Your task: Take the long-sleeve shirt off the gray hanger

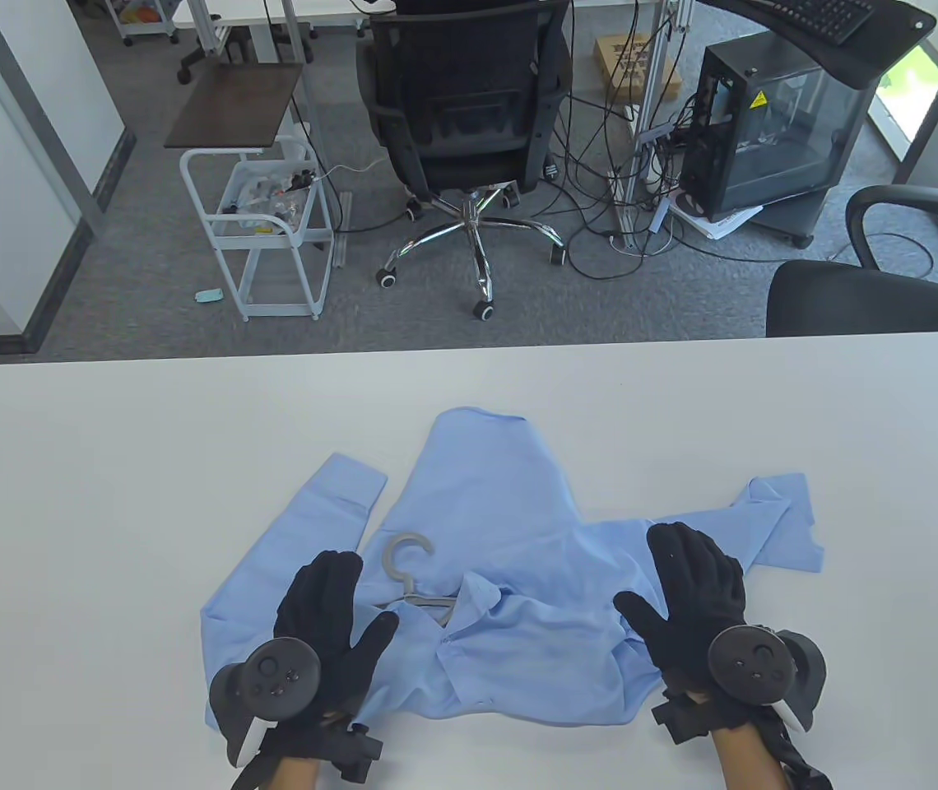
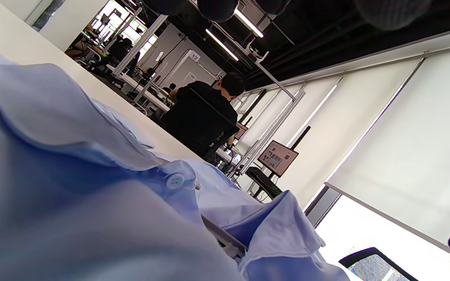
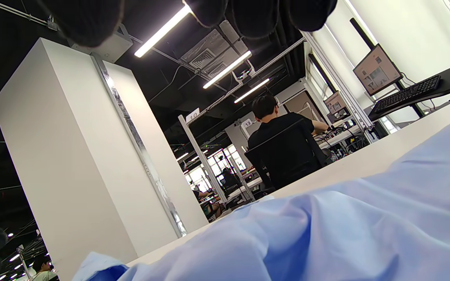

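Both hands spread wide, flat over shirt (image 1: 510, 568) on worktop (image 1: 107, 494): left hand (image 1: 325, 613) beside hanger (image 1: 413, 576) hook, right hand (image 1: 695, 588) farther off. Advice: pin collar, slide hanger out hook-first.

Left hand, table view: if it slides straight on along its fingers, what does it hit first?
Likely the gray hanger: its hook lies on the blue shirt just ahead and slightly right of the left hand fingertips. Height above the cloth is unclear, so it may graze the fabric first.
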Demonstrator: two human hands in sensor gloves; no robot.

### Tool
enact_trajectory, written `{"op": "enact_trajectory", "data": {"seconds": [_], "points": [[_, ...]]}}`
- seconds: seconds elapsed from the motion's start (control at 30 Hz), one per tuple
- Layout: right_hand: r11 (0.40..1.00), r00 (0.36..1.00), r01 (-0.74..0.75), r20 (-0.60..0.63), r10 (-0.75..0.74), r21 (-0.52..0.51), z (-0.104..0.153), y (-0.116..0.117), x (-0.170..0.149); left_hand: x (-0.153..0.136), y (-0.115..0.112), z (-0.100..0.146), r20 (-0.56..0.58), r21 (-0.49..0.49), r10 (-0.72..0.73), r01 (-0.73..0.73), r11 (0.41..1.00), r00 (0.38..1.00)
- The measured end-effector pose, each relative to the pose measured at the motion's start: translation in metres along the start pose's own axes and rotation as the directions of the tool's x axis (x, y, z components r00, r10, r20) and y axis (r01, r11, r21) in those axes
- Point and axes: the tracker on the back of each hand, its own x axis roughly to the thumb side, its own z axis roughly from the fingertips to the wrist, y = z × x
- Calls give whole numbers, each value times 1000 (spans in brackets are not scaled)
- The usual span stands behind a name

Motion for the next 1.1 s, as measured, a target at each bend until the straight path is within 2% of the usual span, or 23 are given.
{"op": "enact_trajectory", "data": {"seconds": [1.1], "points": [[999,1000,-18,-3,19,36,0,5,0,-3,-2,-1,-13,-7,-6,6,1000,1000]]}}
